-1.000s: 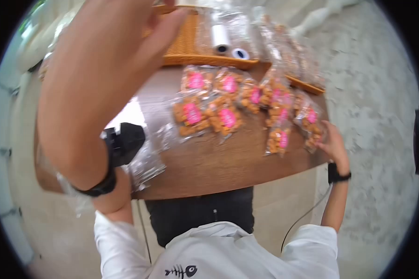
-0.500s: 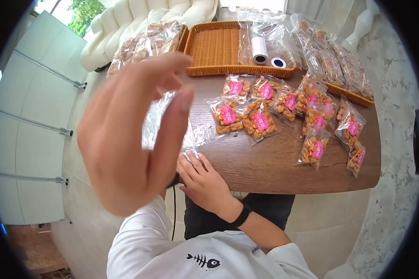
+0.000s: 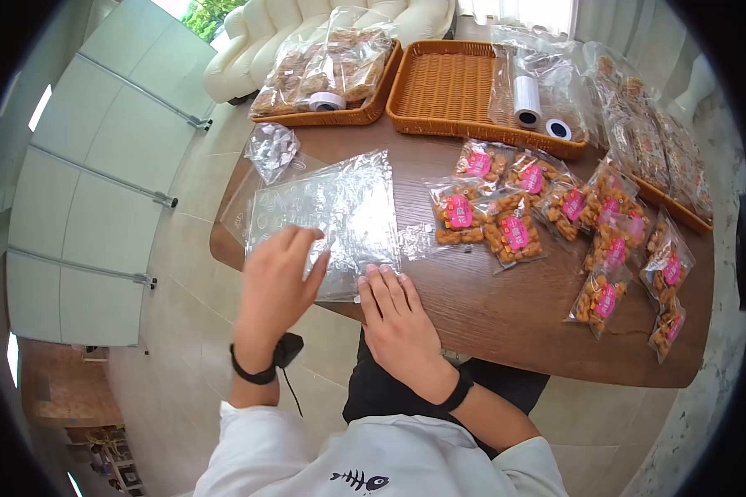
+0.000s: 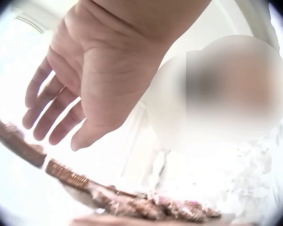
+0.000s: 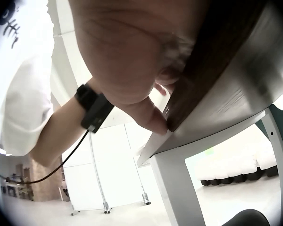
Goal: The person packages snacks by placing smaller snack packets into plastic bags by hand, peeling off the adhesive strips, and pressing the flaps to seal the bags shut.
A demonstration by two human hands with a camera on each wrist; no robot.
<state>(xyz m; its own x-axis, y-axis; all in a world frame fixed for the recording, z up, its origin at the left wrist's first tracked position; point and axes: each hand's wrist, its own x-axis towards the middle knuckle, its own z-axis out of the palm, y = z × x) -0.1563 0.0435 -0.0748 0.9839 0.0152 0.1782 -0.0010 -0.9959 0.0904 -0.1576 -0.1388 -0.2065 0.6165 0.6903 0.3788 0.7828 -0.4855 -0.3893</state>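
Flat clear plastic bags (image 3: 352,195) lie in a shiny stack at the left of the wooden table. Over their lower left part hovers my left hand (image 3: 278,282), its fingers loosely bent with nothing between them. The left wrist view shows the same hand (image 4: 104,75) with relaxed, spread fingers. My right hand (image 3: 402,331) rests its straight fingertips on the bags' lower right corner, at the table's front edge. In the right wrist view, the right hand's thumb (image 5: 153,120) lies against that edge. Several filled snack packets (image 3: 514,236) with pink labels lie to the right.
A crumpled clear bag (image 3: 272,151) lies behind the stack. Along the back stand a wicker tray (image 3: 443,83) holding plastic and white rolls (image 3: 526,99), a left tray (image 3: 381,91) of bagged food, and a right tray (image 3: 671,199) of packets. The table's front edge (image 3: 555,373) curves near my body.
My right hand has come from the packets at the far right to the bags' corner. The left hand has dropped from close to the head camera to just over the bags.
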